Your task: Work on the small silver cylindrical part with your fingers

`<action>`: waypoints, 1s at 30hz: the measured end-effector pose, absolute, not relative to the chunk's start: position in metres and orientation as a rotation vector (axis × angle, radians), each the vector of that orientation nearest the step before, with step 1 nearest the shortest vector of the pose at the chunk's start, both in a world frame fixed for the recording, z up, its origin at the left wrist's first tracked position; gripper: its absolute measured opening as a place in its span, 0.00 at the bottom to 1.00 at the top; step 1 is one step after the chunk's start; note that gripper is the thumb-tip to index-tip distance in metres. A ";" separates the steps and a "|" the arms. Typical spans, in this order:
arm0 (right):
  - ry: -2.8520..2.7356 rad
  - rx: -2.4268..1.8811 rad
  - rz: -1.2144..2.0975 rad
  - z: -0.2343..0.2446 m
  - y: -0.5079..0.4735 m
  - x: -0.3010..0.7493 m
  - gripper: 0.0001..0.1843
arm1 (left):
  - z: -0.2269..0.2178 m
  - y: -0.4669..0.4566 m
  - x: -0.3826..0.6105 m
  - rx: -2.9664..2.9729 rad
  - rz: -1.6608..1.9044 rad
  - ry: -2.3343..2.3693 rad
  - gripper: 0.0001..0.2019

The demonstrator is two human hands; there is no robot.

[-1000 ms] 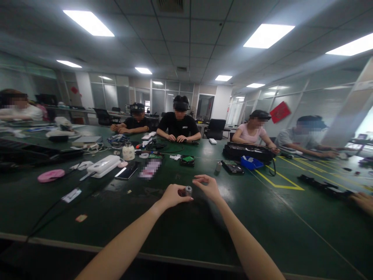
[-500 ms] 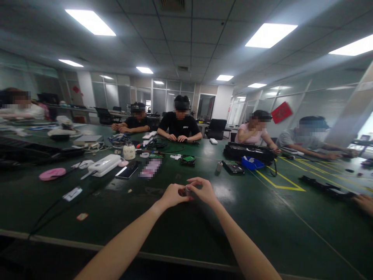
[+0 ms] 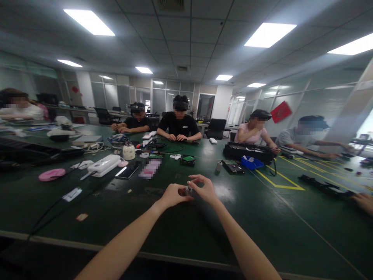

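Note:
In front of me, over the table, my left hand (image 3: 174,195) is curled around a small silvery round part (image 3: 189,189), thumb beneath and fingers behind it. My right hand (image 3: 204,189) meets it from the other side, its thumb and a fingertip pinched at the top of the part while the index finger arches above. The fingers hide much of the part, and its exact kind is too small to make out. Farther off on the table stands a small grey cylinder (image 3: 218,167), beside an opened hard drive (image 3: 233,167).
The green table (image 3: 262,229) carries a white power strip (image 3: 105,165), a phone (image 3: 127,170), a pink roll (image 3: 52,174), a pale jar (image 3: 128,151), a green circuit board (image 3: 188,159) and a blue tray (image 3: 251,163). Several people sit around it; a co-worker's hand (image 3: 364,203) reaches in at right.
Both hands stay in nearly the same place. My right index finger has lifted slightly, and the top of the silvery part shows a little more.

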State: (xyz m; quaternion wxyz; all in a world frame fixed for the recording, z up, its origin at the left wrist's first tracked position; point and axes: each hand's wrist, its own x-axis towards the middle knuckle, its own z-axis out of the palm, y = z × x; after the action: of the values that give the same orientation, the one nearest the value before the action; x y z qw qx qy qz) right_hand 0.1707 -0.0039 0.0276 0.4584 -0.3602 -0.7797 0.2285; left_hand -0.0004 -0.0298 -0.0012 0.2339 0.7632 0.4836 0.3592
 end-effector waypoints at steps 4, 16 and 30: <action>-1.998 -0.846 0.596 0.029 -0.003 0.175 0.19 | -0.003 -0.029 -0.001 2.101 1.005 1.332 0.19; -1.899 -0.862 0.537 0.026 -0.003 0.170 0.08 | -0.001 -0.030 0.000 2.045 1.004 1.311 0.19; -1.976 -0.822 0.668 0.017 0.003 0.170 0.12 | -0.001 -0.030 -0.002 2.078 0.983 1.321 0.19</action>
State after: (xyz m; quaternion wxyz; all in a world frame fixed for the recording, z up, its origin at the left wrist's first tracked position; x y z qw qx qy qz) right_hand 0.1700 0.0032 0.0168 0.4348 -0.3301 -0.7936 0.2685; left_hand -0.0017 -0.0295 -0.0011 0.2429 0.7603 0.4834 0.3596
